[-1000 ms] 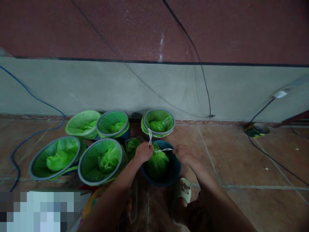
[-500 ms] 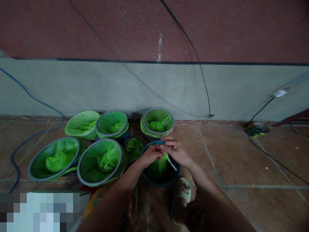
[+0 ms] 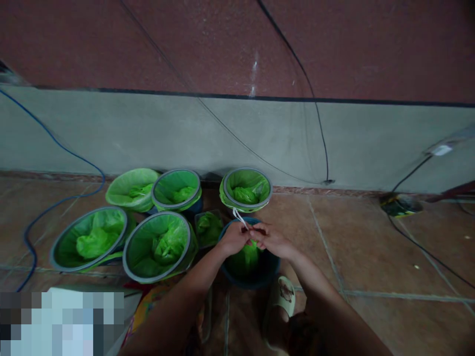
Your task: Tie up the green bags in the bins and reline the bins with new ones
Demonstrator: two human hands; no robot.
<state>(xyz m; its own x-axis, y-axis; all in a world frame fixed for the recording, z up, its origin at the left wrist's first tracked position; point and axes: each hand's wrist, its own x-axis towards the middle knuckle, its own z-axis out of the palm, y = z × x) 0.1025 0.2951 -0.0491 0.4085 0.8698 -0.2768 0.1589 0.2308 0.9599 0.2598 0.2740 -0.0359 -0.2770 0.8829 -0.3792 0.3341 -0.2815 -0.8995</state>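
Observation:
My left hand [image 3: 235,238] and my right hand [image 3: 273,239] meet over a dark blue bin [image 3: 249,286] on the floor. Their closed fingers pinch together at the gathered top of a green plastic bag [image 3: 248,258], which hangs down inside the bin. A thin white strip [image 3: 238,216] sticks up and to the left from between my fingers. The fingertips partly hide the bag's neck. Just behind the bin stands a grey-rimmed bin [image 3: 270,194] lined with green plastic.
To the left stand several more bins lined with green bags, among them a large front one [image 3: 125,264]. A small clear container [image 3: 208,228] holds green plastic. A blue cable [image 3: 67,197] crosses the tiles. My slippered foot [image 3: 285,296] is close to the blue bin.
The white strip has swung from hanging down on the right to pointing up on the left. My right fingers have come lower and closer to the left ones. The view has shifted slightly.

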